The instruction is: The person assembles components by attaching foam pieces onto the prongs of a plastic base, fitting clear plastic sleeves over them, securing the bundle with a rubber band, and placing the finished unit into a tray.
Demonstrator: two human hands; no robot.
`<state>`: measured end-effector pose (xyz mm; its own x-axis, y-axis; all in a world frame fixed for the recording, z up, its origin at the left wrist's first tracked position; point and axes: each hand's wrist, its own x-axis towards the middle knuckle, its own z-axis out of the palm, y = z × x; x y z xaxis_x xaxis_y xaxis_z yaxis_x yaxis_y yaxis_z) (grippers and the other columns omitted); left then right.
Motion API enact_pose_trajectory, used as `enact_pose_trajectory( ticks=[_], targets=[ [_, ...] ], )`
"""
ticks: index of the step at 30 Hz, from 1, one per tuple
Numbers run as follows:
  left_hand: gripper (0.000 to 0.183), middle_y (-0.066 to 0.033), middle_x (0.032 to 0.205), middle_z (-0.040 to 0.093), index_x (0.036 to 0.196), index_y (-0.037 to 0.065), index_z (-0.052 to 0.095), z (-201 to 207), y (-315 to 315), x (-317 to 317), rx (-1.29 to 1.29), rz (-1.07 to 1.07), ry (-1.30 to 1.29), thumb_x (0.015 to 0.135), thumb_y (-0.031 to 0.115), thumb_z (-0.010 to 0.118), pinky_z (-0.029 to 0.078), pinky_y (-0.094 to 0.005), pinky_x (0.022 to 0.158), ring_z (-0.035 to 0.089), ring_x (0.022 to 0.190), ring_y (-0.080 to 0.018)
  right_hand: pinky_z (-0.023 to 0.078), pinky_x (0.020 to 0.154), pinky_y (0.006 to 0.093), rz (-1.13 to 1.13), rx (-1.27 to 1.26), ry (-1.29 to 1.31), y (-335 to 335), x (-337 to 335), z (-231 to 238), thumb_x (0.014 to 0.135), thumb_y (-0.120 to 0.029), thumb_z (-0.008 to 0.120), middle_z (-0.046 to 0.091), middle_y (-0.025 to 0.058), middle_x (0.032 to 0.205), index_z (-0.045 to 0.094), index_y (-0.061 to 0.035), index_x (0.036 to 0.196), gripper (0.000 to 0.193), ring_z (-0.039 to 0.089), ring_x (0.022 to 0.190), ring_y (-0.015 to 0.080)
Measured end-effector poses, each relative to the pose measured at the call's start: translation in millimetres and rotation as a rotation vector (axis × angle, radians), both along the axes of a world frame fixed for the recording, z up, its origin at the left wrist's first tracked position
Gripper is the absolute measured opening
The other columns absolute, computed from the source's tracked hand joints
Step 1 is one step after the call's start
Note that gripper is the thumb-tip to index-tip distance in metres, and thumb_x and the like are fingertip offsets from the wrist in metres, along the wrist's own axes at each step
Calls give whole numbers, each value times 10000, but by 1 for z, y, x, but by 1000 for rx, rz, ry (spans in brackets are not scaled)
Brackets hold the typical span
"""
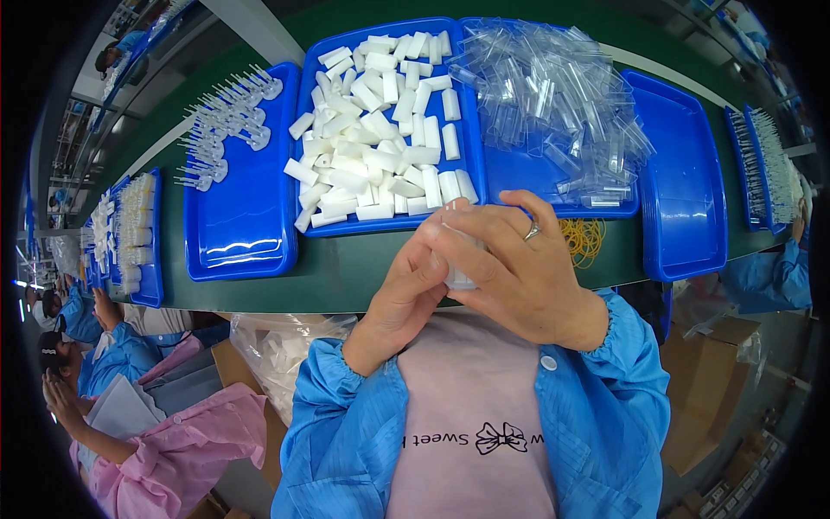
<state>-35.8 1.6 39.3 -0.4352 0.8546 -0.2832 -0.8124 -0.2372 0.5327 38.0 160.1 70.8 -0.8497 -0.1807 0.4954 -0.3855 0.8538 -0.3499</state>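
Note:
In front of my chest, my left hand (410, 287) and my right hand (527, 275) are closed together around a translucent whitish plastic piece (459, 279). My fingers cover most of it, so its full shape is hidden. A ring is on one finger of the right hand. Just beyond my hands, a blue tray (477, 177) is heaped with white rectangular blocks (367, 130). Beside it on the right, another blue tray (514, 180) carries a pile of clear plastic tubes or sleeves (540, 91). Yellow rubber bands (584, 240) lie near my right hand.
On the green table (346, 272), a left blue tray (238, 208) holds clear stemmed parts (226, 125). Stacked blue trays (683, 173) stand at the right. A plastic bag (281, 346) and cardboard box (705, 389) are below the edge. A pink-sleeved co-worker (186, 441) sits left.

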Motion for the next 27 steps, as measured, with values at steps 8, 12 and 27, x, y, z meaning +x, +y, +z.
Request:
enact_pose_trajectory(
  ticks=[8, 12, 27],
  targets=[
    [725, -72, 1278, 508, 1435, 58, 271, -10, -4, 2, -153, 65, 44, 854, 208, 678, 422, -325, 972, 516, 1164, -197, 331, 1007, 496, 107, -158, -128, 1, -6, 5, 666, -237, 775, 522, 122, 1262, 547, -119, 1235, 624, 529, 1137, 286],
    [730, -105, 1215, 536, 1437, 46, 261, -11, -6, -7, 114, 43, -86, 860, 229, 668, 454, -365, 943, 560, 1089, -243, 382, 980, 457, 39, -465, -139, 20, -11, 19, 687, -221, 772, 487, 163, 1300, 595, -84, 1152, 516, 521, 1151, 311],
    [592, -123, 1151, 529, 1393, 27, 328, -10, -6, -3, 282, -149, -166, 990, 461, 342, 494, -345, 763, 574, 900, -218, 442, 853, 380, 81, -470, -123, 19, -7, 12, 764, 21, 621, 550, 146, 1206, 655, -80, 1011, 269, 538, 1057, 313]
  ],
)
